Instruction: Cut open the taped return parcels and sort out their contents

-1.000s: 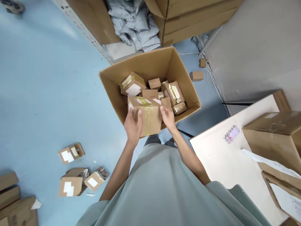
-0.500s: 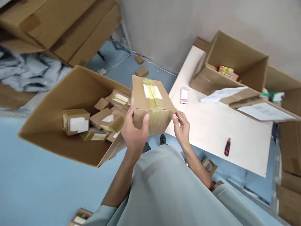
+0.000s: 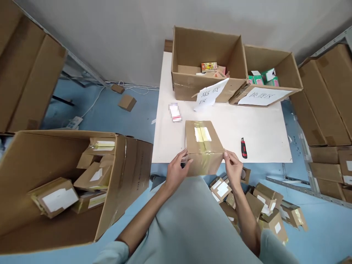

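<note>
A taped brown cardboard parcel (image 3: 203,145) with a white label on top rests at the near edge of the white table (image 3: 258,128). My left hand (image 3: 176,170) grips its near left corner, fingers curled against the side. My right hand (image 3: 233,167) holds its near right corner the same way. A red and black utility knife (image 3: 243,147) lies on the table just right of the parcel.
A big open carton (image 3: 121,176) with several small parcels stands on the blue floor at left. Two open cartons (image 3: 209,55) with paper signs sit at the table's back. Opened small boxes (image 3: 264,205) litter the floor at right. Stacked cartons line both sides.
I turned from the floor carton to the table. The parcel, lifted out of the carton in both hands, moved right and now sits on the table's near edge.
</note>
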Demonstrator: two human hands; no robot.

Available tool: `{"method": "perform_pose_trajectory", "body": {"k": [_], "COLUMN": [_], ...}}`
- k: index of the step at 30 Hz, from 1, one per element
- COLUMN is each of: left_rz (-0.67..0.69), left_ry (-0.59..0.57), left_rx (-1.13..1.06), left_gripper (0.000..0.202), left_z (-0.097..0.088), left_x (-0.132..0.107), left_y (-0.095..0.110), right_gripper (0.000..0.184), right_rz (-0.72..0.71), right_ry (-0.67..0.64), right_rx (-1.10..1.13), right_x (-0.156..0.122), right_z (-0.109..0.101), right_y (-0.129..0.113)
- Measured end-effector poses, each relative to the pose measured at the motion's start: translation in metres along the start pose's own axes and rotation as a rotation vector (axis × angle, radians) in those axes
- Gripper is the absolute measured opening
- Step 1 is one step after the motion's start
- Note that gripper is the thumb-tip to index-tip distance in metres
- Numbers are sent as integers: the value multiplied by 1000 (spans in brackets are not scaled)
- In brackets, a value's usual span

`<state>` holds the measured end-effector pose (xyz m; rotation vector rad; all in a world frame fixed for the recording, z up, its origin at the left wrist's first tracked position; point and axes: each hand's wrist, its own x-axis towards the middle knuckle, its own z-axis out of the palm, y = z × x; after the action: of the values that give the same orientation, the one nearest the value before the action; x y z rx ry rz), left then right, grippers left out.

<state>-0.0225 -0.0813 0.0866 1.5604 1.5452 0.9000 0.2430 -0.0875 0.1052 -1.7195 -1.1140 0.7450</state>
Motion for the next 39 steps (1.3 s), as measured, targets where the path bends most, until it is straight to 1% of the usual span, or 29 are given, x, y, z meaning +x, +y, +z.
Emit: {"method": "perform_pose_trajectory", "body": {"k": [3,6,9,12,15,18,20,22,23,25,27,29,31,33,35,37,39], "left_rz": [-64,-107,-129,-138,-131,-129,-155,-197,-213,-216,-181,-143,-132,-155,-210,-292,-383], "left_ry": [-48,-94,-165,-237,-280,-281,-294,-305,-302,-289,-276,-241,-162,-59,46,152,253], "left_rx": [-51,-123,-191,-227,-230,-222,-214,-166,-131,-72,-54,-72,-106,-144,-174,-194,-207], "left_gripper": [40,38,34,32,22,18,20,20,20,21,25,29,31,29,27,27,27], "left_z": [-4,-15,-23,-28,-24,-7,9,26,32,37,33,21,3,-19,-44,-73,-102], "left_x": [-7,-2,3,-4,-15,-16,-11,-2,2,10,15,16,12,4,-9,-28,-52], "left_y": [-15,-17,-20,-28,-43,-63,-76,-84,-86,-88,-87,-86,-87,-92,-102,-117,-135], "right_gripper": [47,44,43,43,49,60,66,70,70,65,56,49,44,40,39,38,38], "right_rz": [47,66,94,171,284,351,366,346,310,172,-18,-190,-304,-378,-437,-491,-539], "right_ry": [-37,-48,-88,-132,-146,-103,-61,-54,-66,-91,-91,-98,-162,-285,-429,-570,-701], "right_rx": [24,21,28,48,116,169,154,80,15,-161,-335,-418,-396,-332,-283,-261,-262], "right_x": [-13,-17,-21,-37,-61,-72,-65,-46,-35,-11,8,21,28,28,21,9,-9], "right_z": [-6,-7,-13,-21,-19,-4,7,15,17,21,29,46,73,109,149,189,229], "right_y": [13,13,15,27,46,63,73,80,82,81,72,55,35,13,-8,-27,-44]}}
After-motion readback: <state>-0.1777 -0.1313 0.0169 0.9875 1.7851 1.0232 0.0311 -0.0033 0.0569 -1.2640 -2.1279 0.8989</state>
